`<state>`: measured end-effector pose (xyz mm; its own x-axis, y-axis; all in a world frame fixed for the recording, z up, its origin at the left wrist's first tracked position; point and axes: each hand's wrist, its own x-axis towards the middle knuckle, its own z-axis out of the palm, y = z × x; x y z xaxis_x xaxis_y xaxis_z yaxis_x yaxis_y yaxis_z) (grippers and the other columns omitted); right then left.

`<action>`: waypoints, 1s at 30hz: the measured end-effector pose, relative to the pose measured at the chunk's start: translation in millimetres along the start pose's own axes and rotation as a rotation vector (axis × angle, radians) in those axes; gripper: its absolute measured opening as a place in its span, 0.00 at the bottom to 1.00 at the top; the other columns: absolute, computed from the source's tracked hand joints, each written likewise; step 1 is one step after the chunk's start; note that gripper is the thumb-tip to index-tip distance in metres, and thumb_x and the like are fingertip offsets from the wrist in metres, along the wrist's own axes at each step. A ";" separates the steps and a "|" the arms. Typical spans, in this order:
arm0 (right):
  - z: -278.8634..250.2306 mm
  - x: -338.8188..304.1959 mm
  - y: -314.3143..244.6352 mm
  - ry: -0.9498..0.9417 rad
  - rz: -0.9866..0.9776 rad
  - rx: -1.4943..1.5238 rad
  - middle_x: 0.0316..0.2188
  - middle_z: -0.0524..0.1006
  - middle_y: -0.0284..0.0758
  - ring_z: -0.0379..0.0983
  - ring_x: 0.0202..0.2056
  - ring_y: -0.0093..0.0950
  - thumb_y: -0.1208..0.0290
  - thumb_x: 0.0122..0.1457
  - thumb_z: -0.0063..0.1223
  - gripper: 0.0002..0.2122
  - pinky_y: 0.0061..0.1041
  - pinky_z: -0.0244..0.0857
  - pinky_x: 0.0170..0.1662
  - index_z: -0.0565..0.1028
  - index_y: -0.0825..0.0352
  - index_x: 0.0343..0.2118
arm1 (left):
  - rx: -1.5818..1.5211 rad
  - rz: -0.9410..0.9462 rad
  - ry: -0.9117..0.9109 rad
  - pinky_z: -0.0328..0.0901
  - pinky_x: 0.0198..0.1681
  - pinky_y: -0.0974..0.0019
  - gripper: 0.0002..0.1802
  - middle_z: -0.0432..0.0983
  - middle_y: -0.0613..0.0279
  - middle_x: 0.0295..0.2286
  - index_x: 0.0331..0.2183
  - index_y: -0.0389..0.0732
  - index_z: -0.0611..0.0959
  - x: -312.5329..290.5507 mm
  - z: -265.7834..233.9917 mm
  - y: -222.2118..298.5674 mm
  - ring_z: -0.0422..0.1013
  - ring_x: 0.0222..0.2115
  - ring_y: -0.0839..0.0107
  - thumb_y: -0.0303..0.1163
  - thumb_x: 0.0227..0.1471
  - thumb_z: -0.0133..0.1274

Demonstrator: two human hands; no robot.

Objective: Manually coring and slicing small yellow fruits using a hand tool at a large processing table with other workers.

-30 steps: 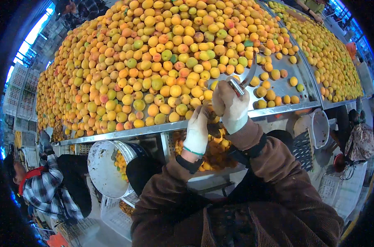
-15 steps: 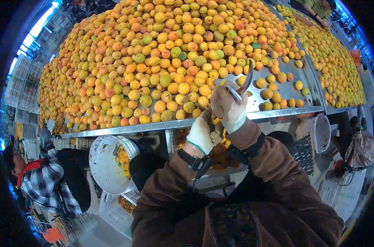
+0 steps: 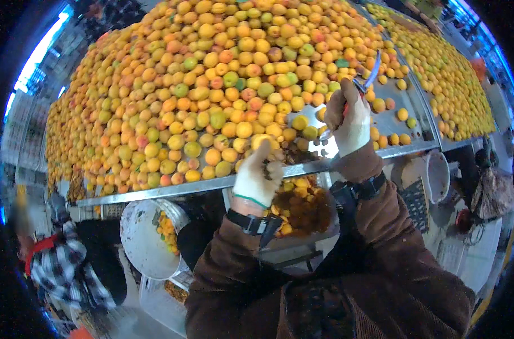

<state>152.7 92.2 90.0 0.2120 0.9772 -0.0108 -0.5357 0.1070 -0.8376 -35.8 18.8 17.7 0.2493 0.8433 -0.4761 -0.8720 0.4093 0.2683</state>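
My right hand (image 3: 352, 120), in a pale glove with darkened fingers, grips a curved-bladed knife (image 3: 373, 72) over the metal sorting table's front. Its blade points up and away; a bit of red shows between the fingers, and a shiny end sticks out below the fist. My left hand (image 3: 259, 176), gloved alike, is at the table's front rim (image 3: 302, 169). Its thumb stands apart from the half-curled fingers, close to a yellow apricot (image 3: 261, 140); I see nothing held in it. A large heap of apricots (image 3: 172, 96) covers most of the table.
Below the rim, between my forearms, a container holds cut apricot pieces (image 3: 293, 206). A white bucket (image 3: 149, 237) with orange fruit stands left, near a person in a checked shirt (image 3: 70, 271). Another bucket (image 3: 437, 176) stands right. A second apricot heap (image 3: 454, 79) lies far right.
My hands, together before, have separated: the right moved up and right with the knife, the left moved left to the apricots. The container of cut pieces is now more exposed.
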 end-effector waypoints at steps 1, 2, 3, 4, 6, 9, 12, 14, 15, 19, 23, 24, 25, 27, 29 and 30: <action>-11.5 9.0 -9.0 0.042 0.016 -0.137 0.08 0.60 0.27 0.54 0.08 0.21 0.60 0.56 0.54 0.15 0.22 0.46 0.11 0.66 0.61 0.18 | 0.081 0.084 0.068 0.57 0.19 0.75 0.10 0.69 0.64 0.23 0.33 0.42 0.75 -4.8 8.9 3.5 0.62 0.18 0.76 0.38 0.57 0.52; -23.1 18.8 -18.3 0.087 0.035 -0.273 0.08 0.61 0.27 0.55 0.08 0.21 0.60 0.55 0.56 0.14 0.21 0.47 0.11 0.67 0.62 0.20 | 0.136 0.138 0.143 0.56 0.20 0.75 0.09 0.70 0.67 0.23 0.33 0.43 0.75 -7.6 18.4 8.2 0.61 0.18 0.78 0.38 0.58 0.52; -33.5 26.4 -30.6 0.080 -0.017 -0.374 0.11 0.65 0.29 0.58 0.09 0.21 0.61 0.54 0.57 0.13 0.22 0.50 0.11 0.69 0.62 0.22 | 0.207 0.174 0.120 0.55 0.19 0.75 0.08 0.69 0.69 0.22 0.33 0.44 0.74 -5.6 15.3 11.0 0.61 0.17 0.78 0.38 0.57 0.52; -28.6 20.7 -45.1 0.169 0.026 -0.460 0.16 0.70 0.30 0.64 0.13 0.22 0.61 0.54 0.57 0.12 0.24 0.56 0.15 0.69 0.64 0.24 | 0.279 0.224 0.106 0.54 0.18 0.75 0.08 0.68 0.70 0.21 0.33 0.46 0.74 -7.1 12.7 15.2 0.60 0.16 0.79 0.38 0.57 0.52; -73.5 44.9 -41.2 0.134 -0.115 -0.861 0.20 0.74 0.35 0.71 0.21 0.31 0.58 0.54 0.57 0.14 0.28 0.63 0.24 0.71 0.65 0.27 | 0.426 0.273 0.156 0.51 0.15 0.75 0.08 0.66 0.72 0.19 0.33 0.49 0.73 -7.7 18.9 15.2 0.57 0.14 0.80 0.39 0.56 0.53; -107.9 50.1 -38.7 0.072 -0.200 -1.426 0.24 0.77 0.42 0.75 0.30 0.41 0.56 0.53 0.56 0.16 0.35 0.67 0.34 0.72 0.65 0.31 | 0.540 0.372 0.197 0.48 0.12 0.75 0.10 0.64 0.73 0.19 0.34 0.51 0.71 -1.1 14.8 16.5 0.55 0.12 0.82 0.41 0.56 0.54; -116.1 39.3 -34.4 -0.007 -0.123 -1.772 0.27 0.77 0.44 0.75 0.34 0.45 0.56 0.51 0.56 0.15 0.40 0.68 0.38 0.73 0.63 0.34 | 0.628 0.454 0.257 0.59 0.19 0.74 0.15 0.69 0.69 0.28 0.43 0.46 0.72 -2.5 18.6 18.7 0.64 0.21 0.80 0.41 0.57 0.52; -125.7 37.7 -28.0 -0.057 -0.099 -1.931 0.29 0.78 0.42 0.75 0.35 0.45 0.58 0.49 0.56 0.14 0.42 0.69 0.39 0.74 0.61 0.35 | 0.645 0.589 0.227 0.62 0.24 0.74 0.18 0.68 0.69 0.28 0.48 0.41 0.72 -1.2 27.7 14.0 0.65 0.24 0.79 0.36 0.57 0.50; -129.8 37.3 -25.3 -0.073 -0.134 -1.973 0.29 0.78 0.42 0.76 0.35 0.45 0.58 0.49 0.56 0.14 0.42 0.69 0.39 0.75 0.61 0.35 | 0.679 0.607 0.206 0.63 0.30 0.73 0.21 0.69 0.67 0.33 0.50 0.40 0.70 0.7 25.2 15.8 0.65 0.30 0.78 0.38 0.58 0.50; -139.3 36.5 -13.4 -0.149 -0.086 -2.133 0.30 0.78 0.41 0.76 0.34 0.44 0.59 0.48 0.57 0.15 0.41 0.71 0.38 0.75 0.61 0.37 | 0.736 0.674 0.159 0.65 0.41 0.70 0.25 0.70 0.62 0.43 0.53 0.37 0.67 4.8 15.2 22.1 0.67 0.42 0.73 0.39 0.58 0.50; -147.9 34.2 -7.3 -0.180 -0.066 -2.150 0.30 0.78 0.42 0.77 0.34 0.43 0.61 0.47 0.58 0.15 0.40 0.72 0.37 0.75 0.62 0.37 | 0.901 0.468 0.068 0.65 0.37 0.72 0.17 0.73 0.63 0.33 0.46 0.37 0.74 -19.9 38.8 15.1 0.70 0.32 0.76 0.33 0.55 0.49; -143.3 31.7 -7.2 -0.182 -0.059 -2.136 0.30 0.78 0.42 0.77 0.34 0.43 0.62 0.47 0.58 0.15 0.40 0.72 0.37 0.74 0.63 0.37 | 1.056 0.376 -0.056 0.66 0.35 0.71 0.16 0.74 0.63 0.31 0.44 0.37 0.75 -25.5 38.6 12.6 0.70 0.30 0.76 0.33 0.55 0.50; -138.0 32.1 -6.4 -0.159 -0.010 -2.135 0.30 0.78 0.43 0.77 0.34 0.42 0.61 0.47 0.59 0.15 0.40 0.72 0.38 0.74 0.63 0.37 | 1.228 0.278 -0.187 0.66 0.33 0.71 0.15 0.75 0.64 0.28 0.43 0.37 0.76 -28.9 38.0 9.2 0.71 0.28 0.77 0.33 0.54 0.51; -133.2 29.7 -10.8 -0.135 0.024 -2.042 0.31 0.78 0.43 0.76 0.34 0.42 0.60 0.46 0.60 0.17 0.38 0.71 0.38 0.74 0.64 0.37 | 1.525 0.018 -0.357 0.66 0.32 0.71 0.20 0.75 0.64 0.28 0.46 0.40 0.76 -32.0 41.4 -4.1 0.71 0.27 0.76 0.37 0.52 0.54; -114.6 26.5 -22.2 -0.152 0.015 -1.802 0.32 0.77 0.43 0.76 0.35 0.42 0.59 0.45 0.61 0.18 0.36 0.70 0.39 0.74 0.65 0.37 | 1.638 0.172 -0.534 0.65 0.32 0.73 0.26 0.73 0.64 0.28 0.51 0.37 0.72 -26.8 36.4 -15.1 0.69 0.27 0.78 0.39 0.54 0.53; -103.1 21.6 -25.9 -0.203 0.025 -1.642 0.31 0.77 0.41 0.75 0.34 0.39 0.60 0.45 0.61 0.19 0.33 0.70 0.39 0.74 0.66 0.37 | 1.578 0.041 -0.461 0.65 0.32 0.74 0.27 0.72 0.64 0.27 0.53 0.36 0.70 -30.5 39.7 -17.1 0.69 0.27 0.78 0.39 0.55 0.51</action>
<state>255.4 91.6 55.2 0.0428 0.9962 -0.0756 0.8708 -0.0743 -0.4861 -11.8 -0.1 60.8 0.5873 0.7695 -0.2509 0.3125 0.0704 0.9473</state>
